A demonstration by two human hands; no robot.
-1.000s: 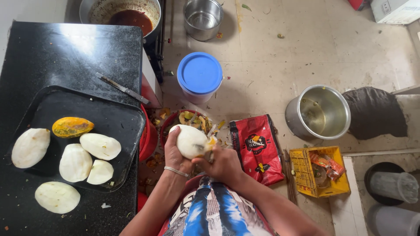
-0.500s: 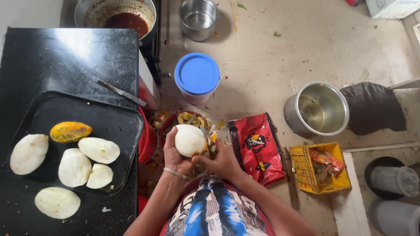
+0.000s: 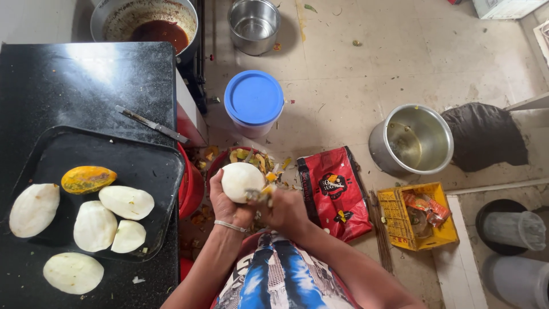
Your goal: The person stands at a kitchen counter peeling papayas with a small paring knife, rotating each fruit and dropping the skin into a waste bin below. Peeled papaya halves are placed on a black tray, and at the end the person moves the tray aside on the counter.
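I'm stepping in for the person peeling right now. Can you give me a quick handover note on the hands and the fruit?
Left hand grips a nearly peeled pale fruit over the red bowl of peels. Right hand works a peeler against it.
Done: five peeled pieces on or beside the black tray.
Left: the fruit in hand, and one unpeeled orange-green fruit on the tray.

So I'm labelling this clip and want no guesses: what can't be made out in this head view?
- The tool in the right hand: mostly covered by the fingers and the peeled fruit.
- The red bin: its inside is hidden by the black counter.
- The pan of red sauce: cut off by the top edge.
- The left hand: its palm is hidden behind the fruit.
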